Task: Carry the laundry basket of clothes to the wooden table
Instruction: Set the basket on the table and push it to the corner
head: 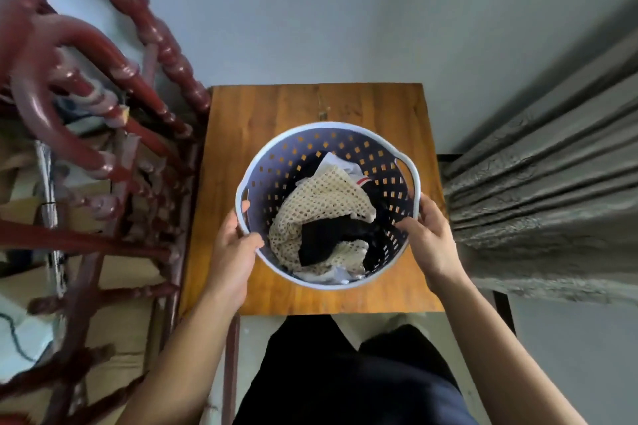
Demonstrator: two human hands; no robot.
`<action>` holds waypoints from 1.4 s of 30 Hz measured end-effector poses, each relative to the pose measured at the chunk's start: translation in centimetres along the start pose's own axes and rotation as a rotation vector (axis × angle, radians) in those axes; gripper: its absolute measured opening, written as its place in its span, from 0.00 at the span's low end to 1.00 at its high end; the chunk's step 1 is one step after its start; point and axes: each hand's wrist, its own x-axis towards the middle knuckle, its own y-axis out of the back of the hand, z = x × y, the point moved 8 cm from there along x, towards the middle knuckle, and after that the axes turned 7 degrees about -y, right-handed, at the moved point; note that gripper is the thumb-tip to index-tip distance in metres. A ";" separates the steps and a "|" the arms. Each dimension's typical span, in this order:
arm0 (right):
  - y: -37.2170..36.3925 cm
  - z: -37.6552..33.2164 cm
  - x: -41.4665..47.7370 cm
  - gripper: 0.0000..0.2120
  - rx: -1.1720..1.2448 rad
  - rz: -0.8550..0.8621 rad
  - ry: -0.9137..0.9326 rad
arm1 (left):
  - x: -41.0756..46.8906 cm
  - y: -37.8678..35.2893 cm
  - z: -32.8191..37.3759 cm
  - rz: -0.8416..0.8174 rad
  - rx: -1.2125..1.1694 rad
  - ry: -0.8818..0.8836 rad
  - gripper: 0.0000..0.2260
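Basket (345, 134) (one), two hands' grip.

red turned-wood furniture (114, 134) — left, grey curtain (545, 183) — right

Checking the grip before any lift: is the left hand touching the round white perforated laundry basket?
Touching. The head view shows the left hand clasping the basket rim, thumb inside, fingers outside.

1. You have a single view, from the camera on your head, looking steeply down and forward.
2. It sits close above the wooden table (276, 114), which fills the middle of the frame.
3. The wide lens bows the edges (the curtain (552, 190) at right, the red furniture (103, 86) at left).
4. Your own forearms and legs enter from the bottom edge.
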 end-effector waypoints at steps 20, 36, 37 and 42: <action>-6.2 -0.8 10.1 0.27 -0.260 -0.147 0.035 | 12.6 -1.8 1.0 0.062 0.161 -0.036 0.26; -6.8 -4.3 12.2 0.60 -0.774 -0.256 0.373 | 8.8 -3.7 -2.6 0.232 0.271 0.122 0.16; -7.2 -4.3 12.3 0.61 -0.801 -0.272 0.358 | 9.7 -2.8 -2.1 0.219 0.323 0.101 0.18; -10.3 -3.5 11.1 0.65 -0.873 -0.398 0.285 | 13.8 1.2 -0.1 0.214 0.440 0.015 0.21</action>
